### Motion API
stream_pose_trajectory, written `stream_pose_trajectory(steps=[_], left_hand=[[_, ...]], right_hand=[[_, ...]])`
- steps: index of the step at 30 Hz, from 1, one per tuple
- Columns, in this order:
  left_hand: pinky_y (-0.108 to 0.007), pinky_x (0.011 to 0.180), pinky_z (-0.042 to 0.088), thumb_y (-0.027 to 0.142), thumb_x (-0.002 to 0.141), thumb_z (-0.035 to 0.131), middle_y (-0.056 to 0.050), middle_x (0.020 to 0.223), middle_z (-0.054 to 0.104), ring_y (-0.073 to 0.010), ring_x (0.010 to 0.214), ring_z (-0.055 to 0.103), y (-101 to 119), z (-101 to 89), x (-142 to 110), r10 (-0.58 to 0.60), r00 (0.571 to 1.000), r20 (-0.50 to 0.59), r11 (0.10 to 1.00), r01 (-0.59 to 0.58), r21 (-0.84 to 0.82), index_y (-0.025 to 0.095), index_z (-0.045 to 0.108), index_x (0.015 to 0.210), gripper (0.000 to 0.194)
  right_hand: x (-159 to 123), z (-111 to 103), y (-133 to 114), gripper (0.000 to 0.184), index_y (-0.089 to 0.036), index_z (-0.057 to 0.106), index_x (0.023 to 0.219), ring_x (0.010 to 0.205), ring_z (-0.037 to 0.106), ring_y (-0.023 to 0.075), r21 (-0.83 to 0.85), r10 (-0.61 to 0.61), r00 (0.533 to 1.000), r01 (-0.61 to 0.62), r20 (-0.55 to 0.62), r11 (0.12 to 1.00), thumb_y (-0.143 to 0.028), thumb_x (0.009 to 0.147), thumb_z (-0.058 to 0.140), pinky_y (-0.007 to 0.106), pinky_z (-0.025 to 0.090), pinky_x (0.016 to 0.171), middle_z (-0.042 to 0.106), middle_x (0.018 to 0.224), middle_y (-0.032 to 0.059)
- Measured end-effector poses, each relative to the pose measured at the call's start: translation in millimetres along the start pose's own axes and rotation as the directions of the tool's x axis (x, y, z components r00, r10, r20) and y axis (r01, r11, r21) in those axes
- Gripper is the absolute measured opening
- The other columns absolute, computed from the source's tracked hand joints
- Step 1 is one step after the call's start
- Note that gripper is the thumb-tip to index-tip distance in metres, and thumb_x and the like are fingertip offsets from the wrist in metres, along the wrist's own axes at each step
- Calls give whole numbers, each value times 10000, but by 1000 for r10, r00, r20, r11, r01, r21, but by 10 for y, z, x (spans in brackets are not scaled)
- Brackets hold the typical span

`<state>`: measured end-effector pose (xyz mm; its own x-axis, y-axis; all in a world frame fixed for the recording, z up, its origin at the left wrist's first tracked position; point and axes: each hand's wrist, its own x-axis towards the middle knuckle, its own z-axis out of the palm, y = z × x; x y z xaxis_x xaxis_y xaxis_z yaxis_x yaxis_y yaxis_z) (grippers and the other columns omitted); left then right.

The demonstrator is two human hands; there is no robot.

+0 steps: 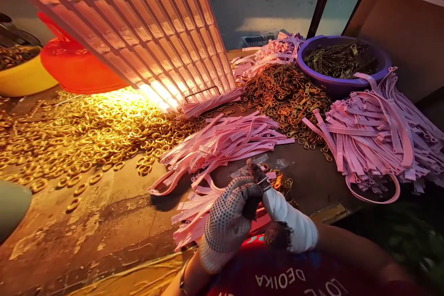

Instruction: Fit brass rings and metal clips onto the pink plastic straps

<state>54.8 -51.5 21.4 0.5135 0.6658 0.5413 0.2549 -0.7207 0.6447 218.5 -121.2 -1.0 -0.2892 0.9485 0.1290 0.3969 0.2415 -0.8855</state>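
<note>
My left hand [227,222], in a white knit glove with dark dots and blackened fingertips, is closed near the table's front edge. Against it is my right hand [287,217], wrapped in white cloth with dark finger coverings, its fingers pinched together. A thin metallic piece [264,179] shows at the fingertips, too small to name. Pink straps [192,215] lie beside and under my left hand, and some pink shows below the two hands. Just behind my right hand sits a small heap of metal clasps [282,182], partly hidden.
Golden rings [114,125] cover the table's left. Behind the hands lie more pink straps [225,141], a pile of clasps [284,97] and a purple basin [342,87] of dark metal pieces. Another strap pile [374,138] is at right. A ribbed translucent panel [156,23] leans over a red container [76,67].
</note>
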Motion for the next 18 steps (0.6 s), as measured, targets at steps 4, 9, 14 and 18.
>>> stream_pose_trajectory(steps=[4, 9, 14, 18], left_hand=[[-256, 787, 570, 45, 932, 548, -30, 933, 705, -151, 854, 704, -7, -19, -3, 0, 1000, 17, 1000, -1, 19, 220, 625, 970, 194], [-276, 640, 550, 156, 832, 598, -48, 879, 670, -174, 711, 669, -30, -25, -21, 39, 995, 93, 995, -48, 92, 212, 578, 963, 144], [-269, 582, 480, 121, 895, 517, -29, 789, 621, -153, 632, 585, -45, 5, 20, -53, 987, 150, 999, 53, 0, 218, 544, 914, 102], [-259, 643, 499, 150, 943, 507, -30, 837, 648, -148, 706, 599, -53, 37, 29, -141, 978, 155, 973, 166, -162, 218, 533, 890, 90]], right_hand=[[-23, 47, 61, 1012, -165, 223, 1644, 1395, 492, 344, 8, 16, 999, -16, 42, 1000, -567, 834, 677, 423, 353, 1226, 437, 1588, 158], [-58, 63, 153, 1007, -98, 233, 1625, 1468, 407, 351, 30, -28, 997, 26, 70, 999, -553, 843, 674, 452, 287, 1255, 371, 1623, 201], [0, -24, -7, 900, -129, 152, 1652, 1520, 342, 324, 70, -47, 998, 44, 39, 997, -489, 941, 570, 467, 245, 1271, 380, 1631, 174], [7, -79, -92, 824, -195, 122, 1665, 1514, 366, 306, 116, -37, 999, 36, 6, 993, -454, 988, 514, 495, 269, 1262, 382, 1639, 143]])
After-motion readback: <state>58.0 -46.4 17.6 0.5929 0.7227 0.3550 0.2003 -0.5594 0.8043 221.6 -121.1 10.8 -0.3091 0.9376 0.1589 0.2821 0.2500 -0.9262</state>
